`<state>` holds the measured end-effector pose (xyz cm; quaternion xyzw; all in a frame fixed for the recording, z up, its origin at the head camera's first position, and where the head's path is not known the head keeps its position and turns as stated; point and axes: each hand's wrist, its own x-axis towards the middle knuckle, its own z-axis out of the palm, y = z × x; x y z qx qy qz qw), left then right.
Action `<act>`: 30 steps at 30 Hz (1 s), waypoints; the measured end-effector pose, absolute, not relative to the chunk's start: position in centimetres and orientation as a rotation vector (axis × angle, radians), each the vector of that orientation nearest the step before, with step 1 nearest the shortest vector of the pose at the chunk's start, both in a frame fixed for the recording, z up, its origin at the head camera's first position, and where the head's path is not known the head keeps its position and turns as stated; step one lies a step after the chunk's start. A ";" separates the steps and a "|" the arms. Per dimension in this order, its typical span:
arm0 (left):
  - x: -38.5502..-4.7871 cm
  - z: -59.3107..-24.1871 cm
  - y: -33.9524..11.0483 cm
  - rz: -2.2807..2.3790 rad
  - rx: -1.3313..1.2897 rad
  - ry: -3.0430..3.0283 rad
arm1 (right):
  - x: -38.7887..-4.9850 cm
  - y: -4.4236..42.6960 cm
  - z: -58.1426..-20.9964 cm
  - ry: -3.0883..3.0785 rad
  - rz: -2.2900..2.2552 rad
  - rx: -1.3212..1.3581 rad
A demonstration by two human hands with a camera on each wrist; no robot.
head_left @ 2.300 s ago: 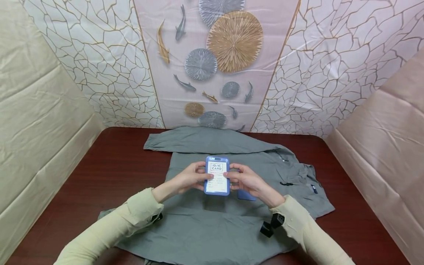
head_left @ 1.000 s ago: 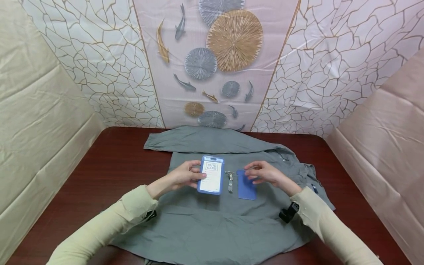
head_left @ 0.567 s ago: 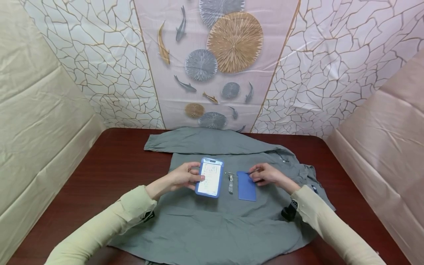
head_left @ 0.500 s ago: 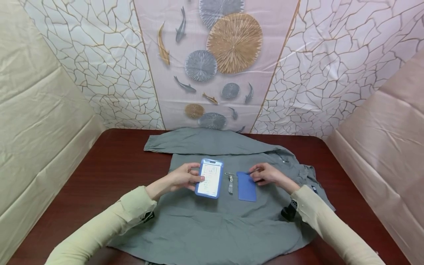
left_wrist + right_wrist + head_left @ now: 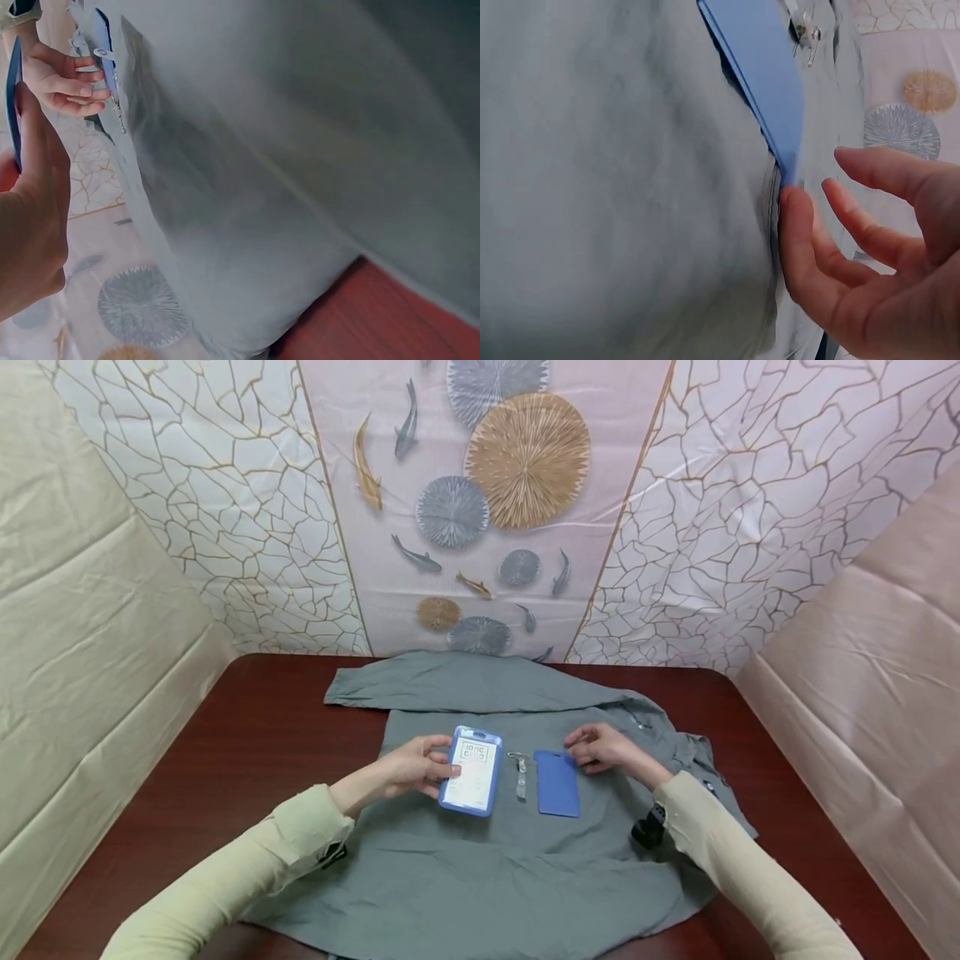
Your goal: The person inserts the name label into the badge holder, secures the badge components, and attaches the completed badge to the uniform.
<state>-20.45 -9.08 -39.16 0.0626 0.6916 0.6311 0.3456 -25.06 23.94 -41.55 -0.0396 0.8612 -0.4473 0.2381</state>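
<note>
In the head view my left hand [image 5: 414, 766] pinches a blue-framed ID card holder [image 5: 471, 771] with a white printed card showing, raised above a grey-green jacket [image 5: 480, 877]. The left wrist view catches the card holder [image 5: 13, 105] edge-on. My right hand [image 5: 606, 748] is at the top right corner of a flat blue holder panel [image 5: 558, 783], which lies on the jacket. In the right wrist view one fingertip touches the panel [image 5: 769, 75]; thumb and other fingers are spread, gripping nothing. Between the two blue pieces lies a badge clip with a clear strap [image 5: 521, 777].
Under the jacket is a dark red wooden table [image 5: 277, 735]. One jacket sleeve [image 5: 450, 681] stretches along its far edge. Patterned cloth [image 5: 465, 460] hangs behind, and beige fabric walls [image 5: 90, 610] flank both sides.
Earlier both hands held the card holder; the right hand let go and moved right to the blue panel, uncovering the clip. The left hand carried the holder slightly left and tilted it.
</note>
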 end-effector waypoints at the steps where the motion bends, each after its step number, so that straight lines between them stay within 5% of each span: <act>1: -20.5 -39.2 -9.1 1.639 0.163 1.792 | -25.1 23.9 -41.6 2.370 -1.222 -0.114; 30: -20.6 -39.6 -9.3 1.662 0.117 1.724 | -26.3 24.1 -41.7 2.109 -1.291 -0.108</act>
